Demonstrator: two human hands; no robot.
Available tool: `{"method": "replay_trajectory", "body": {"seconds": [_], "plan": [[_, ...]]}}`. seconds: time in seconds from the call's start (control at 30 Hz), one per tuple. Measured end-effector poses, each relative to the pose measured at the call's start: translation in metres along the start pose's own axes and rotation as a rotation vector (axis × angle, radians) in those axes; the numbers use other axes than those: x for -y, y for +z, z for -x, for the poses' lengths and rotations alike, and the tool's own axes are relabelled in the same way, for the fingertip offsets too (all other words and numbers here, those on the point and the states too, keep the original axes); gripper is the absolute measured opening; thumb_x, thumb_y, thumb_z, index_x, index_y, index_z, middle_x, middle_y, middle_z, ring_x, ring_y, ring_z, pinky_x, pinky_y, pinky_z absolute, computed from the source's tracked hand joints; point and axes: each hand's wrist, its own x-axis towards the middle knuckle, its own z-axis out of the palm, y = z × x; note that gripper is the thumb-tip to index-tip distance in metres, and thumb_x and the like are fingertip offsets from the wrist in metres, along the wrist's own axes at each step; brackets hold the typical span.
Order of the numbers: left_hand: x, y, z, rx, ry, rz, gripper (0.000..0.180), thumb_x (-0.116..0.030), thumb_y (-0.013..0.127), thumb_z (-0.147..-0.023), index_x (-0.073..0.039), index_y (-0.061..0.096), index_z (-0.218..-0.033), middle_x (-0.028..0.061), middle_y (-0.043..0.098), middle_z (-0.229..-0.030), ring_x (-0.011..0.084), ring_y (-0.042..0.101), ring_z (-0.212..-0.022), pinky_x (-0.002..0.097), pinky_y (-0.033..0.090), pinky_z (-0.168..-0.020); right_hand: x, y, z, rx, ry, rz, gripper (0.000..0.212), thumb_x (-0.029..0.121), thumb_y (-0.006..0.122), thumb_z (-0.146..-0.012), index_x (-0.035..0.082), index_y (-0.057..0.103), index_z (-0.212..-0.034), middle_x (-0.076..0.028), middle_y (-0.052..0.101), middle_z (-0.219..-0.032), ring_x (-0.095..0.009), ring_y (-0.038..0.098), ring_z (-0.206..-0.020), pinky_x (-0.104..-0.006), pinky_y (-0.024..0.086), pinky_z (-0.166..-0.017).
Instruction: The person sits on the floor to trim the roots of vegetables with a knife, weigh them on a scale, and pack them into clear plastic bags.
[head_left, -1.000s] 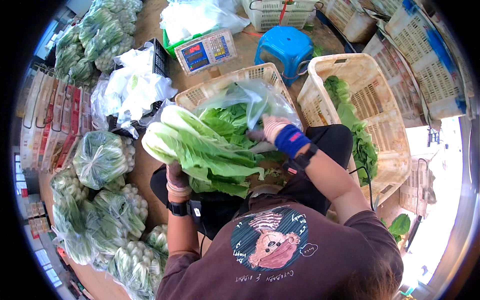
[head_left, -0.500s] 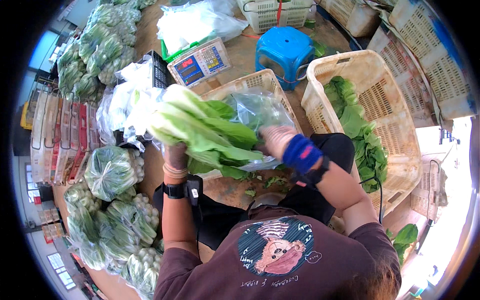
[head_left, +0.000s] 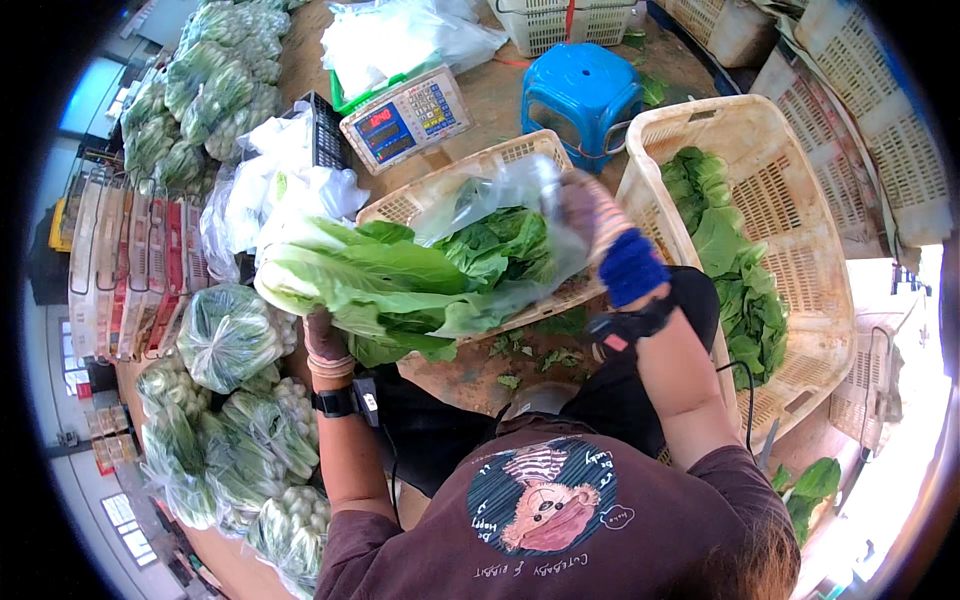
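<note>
"Where could the right hand [head_left: 592,208] pass?"
"Rightward, over the rim of the large crate [head_left: 775,190], into bare space beside its leaves [head_left: 728,265]."
"What's in the way?"
"Blue stool [head_left: 582,82], upper centre; scale [head_left: 405,120], upper left; bagged greens [head_left: 230,338], lower left."

Left fingers [head_left: 322,328] holding leafy greens [head_left: 375,275], right fingers [head_left: 578,200] blurred at a clear bag [head_left: 568,248], blue stool [head_left: 582,76] beyond

At the right grip [head_left: 592,212], a clear, thin plastic bag [head_left: 546,185] looks glossy and creased; the long green-and-white leafy vegetable [head_left: 370,272] above the left grip [head_left: 326,338] has a smooth base and ruffled leaves. Beyond the right grip, a blue four-legged plastic stool [head_left: 582,82] is smooth and glossy, and to that grip's right a large cream slatted plastic crate [head_left: 800,210] looks matt and stained.
</note>
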Motion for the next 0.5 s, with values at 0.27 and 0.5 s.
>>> {"method": "replay_trajectory", "body": {"seconds": [0.27, 0.5], "plan": [[-0.034, 0.092, -0.04, 0.527, 0.504, -1.278, 0.053, -0.017, 0.074, -0.065, -0.009, 0.054, -0.114, 0.0094, 0.06, -0.108, 0.0257, 0.058, -0.1, 0.0356, 0.047, -0.087, 0.034, 0.033, 0.057, 0.148, -0.173, 0.126, 0.025, 0.031, 0.053, -0.087, 0.007, 0.057, -0.088, -0.004, 0.056, -0.067, -0.014, 0.052, -0.05, -0.0311, 0.05, -0.052], [-0.016, 0.197, -0.088, 0.93, 0.411, -1.58, 0.096, -0.022, 0.085, -0.041, -0.02, 0.044, -0.128, 0.0217, 0.047, -0.121, 0.0356, 0.052, -0.107, 0.0405, 0.043, -0.091, 0.044, 0.041, 0.062, 0.154, -0.257, 0.005, 0.035, 0.044, 0.051, -0.089, 0.01, 0.055, -0.084, -0.003, 0.056, -0.065, -0.012, 0.052, -0.048, -0.0331, 0.048, -0.046]]}}
